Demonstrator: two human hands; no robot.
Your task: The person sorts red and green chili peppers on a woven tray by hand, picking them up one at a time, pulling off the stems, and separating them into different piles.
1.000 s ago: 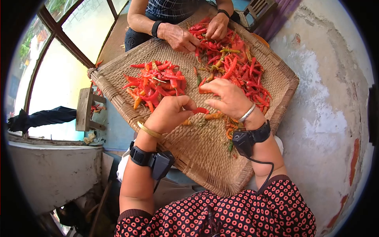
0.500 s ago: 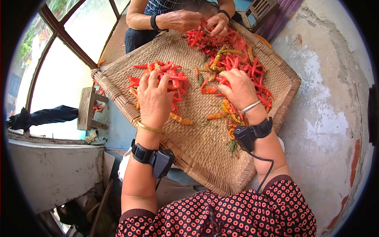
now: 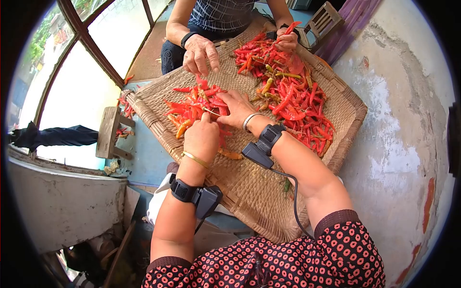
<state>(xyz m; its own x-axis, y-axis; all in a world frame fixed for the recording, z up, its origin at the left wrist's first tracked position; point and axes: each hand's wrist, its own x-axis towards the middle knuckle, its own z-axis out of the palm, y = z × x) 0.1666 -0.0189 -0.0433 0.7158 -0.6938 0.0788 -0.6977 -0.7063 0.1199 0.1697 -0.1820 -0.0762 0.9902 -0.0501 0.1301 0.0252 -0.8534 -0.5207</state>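
Observation:
A small heap of red chili peppers [image 3: 194, 103] lies on the left part of a large woven tray [image 3: 254, 211]. My left hand [image 3: 201, 138] is closed at the near edge of this heap, its fingertips pinching a chili pepper by its pale green stem [image 3: 210, 112]. Against the heap's right side rests my right hand [image 3: 237, 111], thumb and fingers spread over the peppers. A bigger pile of red chili peppers [image 3: 300, 103], with a few yellow-green ones, covers the tray's right side.
Across the tray a co-worker's hand [image 3: 200, 56] hovers above the small heap; their other hand [image 3: 287, 41] holds red chili peppers. A wooden stool [image 3: 108, 132] stands left by the window. A bare wall [image 3: 384, 125] rises at the right.
My right hand has swung left from the big pile to the small heap. My left hand has drawn nearer and closed. The co-worker's hands have separated, one now above the small heap.

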